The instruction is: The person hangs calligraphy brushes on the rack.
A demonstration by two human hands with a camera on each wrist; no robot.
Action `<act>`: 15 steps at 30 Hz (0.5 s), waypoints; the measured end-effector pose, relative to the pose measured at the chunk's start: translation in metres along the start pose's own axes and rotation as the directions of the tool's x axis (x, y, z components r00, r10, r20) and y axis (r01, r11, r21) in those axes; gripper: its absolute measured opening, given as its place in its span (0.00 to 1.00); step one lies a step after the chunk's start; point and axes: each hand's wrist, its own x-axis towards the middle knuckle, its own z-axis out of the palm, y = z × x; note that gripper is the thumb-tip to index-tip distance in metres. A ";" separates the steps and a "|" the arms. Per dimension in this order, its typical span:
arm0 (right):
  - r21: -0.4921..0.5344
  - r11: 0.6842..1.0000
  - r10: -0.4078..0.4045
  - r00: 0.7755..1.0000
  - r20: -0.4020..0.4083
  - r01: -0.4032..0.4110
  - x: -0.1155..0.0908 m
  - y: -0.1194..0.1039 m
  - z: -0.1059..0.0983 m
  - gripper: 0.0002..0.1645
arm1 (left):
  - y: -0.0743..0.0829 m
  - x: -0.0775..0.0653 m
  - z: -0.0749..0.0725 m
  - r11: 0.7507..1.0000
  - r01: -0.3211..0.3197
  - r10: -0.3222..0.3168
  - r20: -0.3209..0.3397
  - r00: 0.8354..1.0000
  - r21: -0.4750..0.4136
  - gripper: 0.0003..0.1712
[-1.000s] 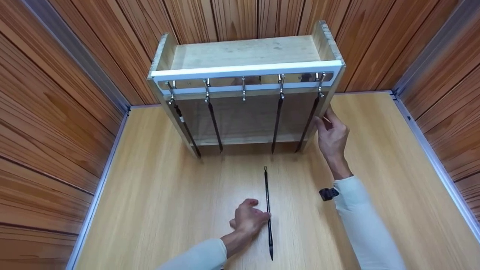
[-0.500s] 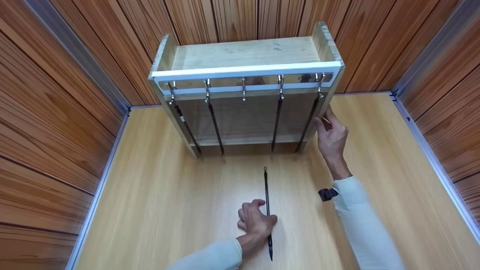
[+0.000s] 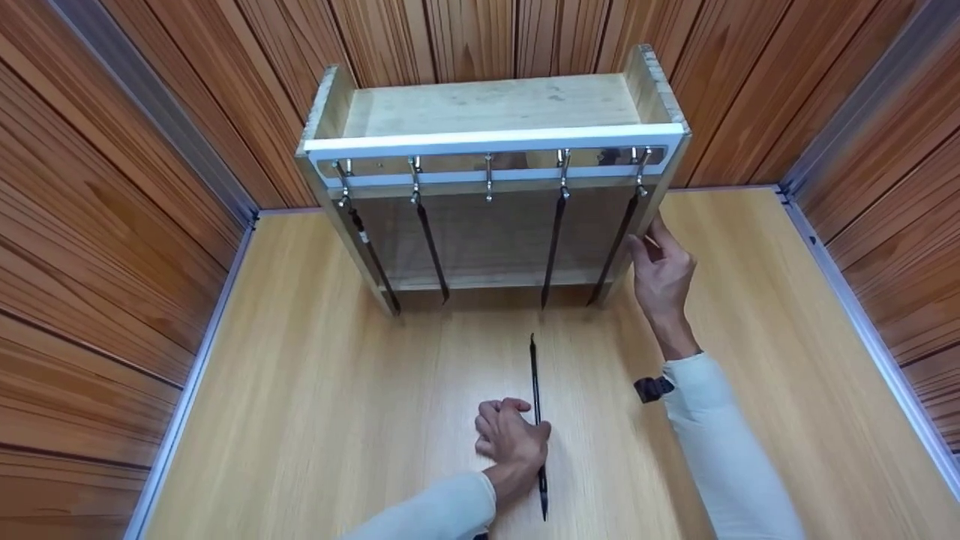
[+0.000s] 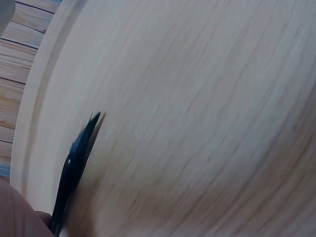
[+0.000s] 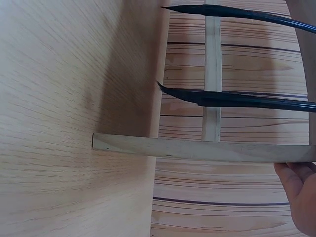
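Near the front of the table my left hand (image 3: 514,441) pinches a black calligraphy brush (image 3: 535,371) between thumb and fingers. The brush points lengthwise away from me, bristles toward the near side; in the left wrist view its dark bristle tip (image 4: 81,145) shows close over the wood. My right hand (image 3: 664,279) grips the right upright of a wooden brush rack (image 3: 480,140), thumb at the front edge. From the rack's metal hooks hang several dark brushes (image 3: 553,247), two on each side; the middle hook (image 3: 489,180) holds none. Two hanging brushes (image 5: 237,98) appear in the right wrist view.
The rack stands on a light wooden table (image 3: 360,420) against a wood-panelled back wall (image 3: 465,37). Panelled side walls (image 3: 90,225) with metal edging enclose the table left and right. A black device (image 3: 652,388) sits at the right cuff.
My left hand has moved slightly right and its thumb has come across the brush, with fingers closing on it. The brush has turned slightly about its length. The right hand stays on the rack.
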 end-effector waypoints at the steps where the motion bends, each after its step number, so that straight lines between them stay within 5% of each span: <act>1: 0.003 1.000 0.001 1.000 -0.002 -0.001 0.000 0.000 0.000 0.28 | 0.000 0.001 0.000 1.000 0.004 -0.004 0.002 1.000 -0.001 0.17; 15: 0.046 0.997 -0.055 0.998 -0.018 0.056 0.000 0.005 0.001 0.27 | 0.000 0.001 0.000 1.000 -0.015 0.015 -0.074 0.997 0.008 0.12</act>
